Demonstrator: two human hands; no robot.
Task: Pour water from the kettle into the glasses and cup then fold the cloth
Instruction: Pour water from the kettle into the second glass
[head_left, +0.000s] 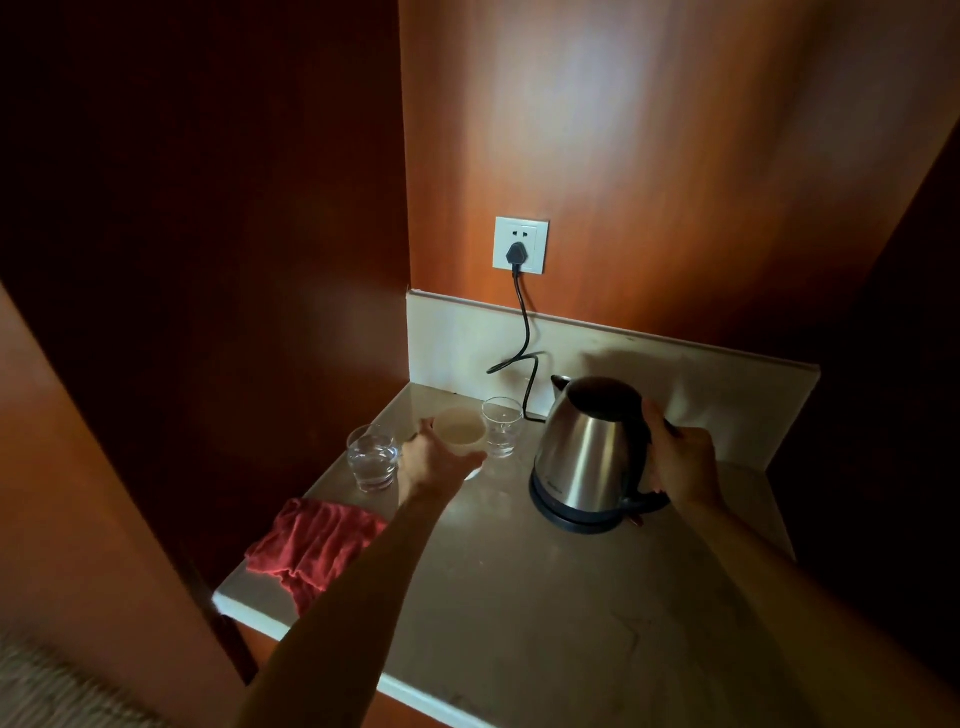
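A steel kettle (587, 452) with a black lid and handle sits on its black base on the pale counter (545, 597). My right hand (680, 460) grips the kettle's handle. My left hand (431, 460) holds a white cup (460, 432) from its near side, thumb and fingers round it. Left of the cup stands a glass (373, 457) with water in it. Behind the cup, to its right, stands a second glass (502, 426); I cannot tell if it holds water. A crumpled red cloth (311, 545) lies at the counter's left edge, partly under my left forearm.
A black cord (524, 338) runs from the wall socket (520, 245) down to the kettle base. Wooden panels close in the counter at the left and back, with a pale upstand (675, 358) behind the kettle. The counter's front edge drops to the floor.
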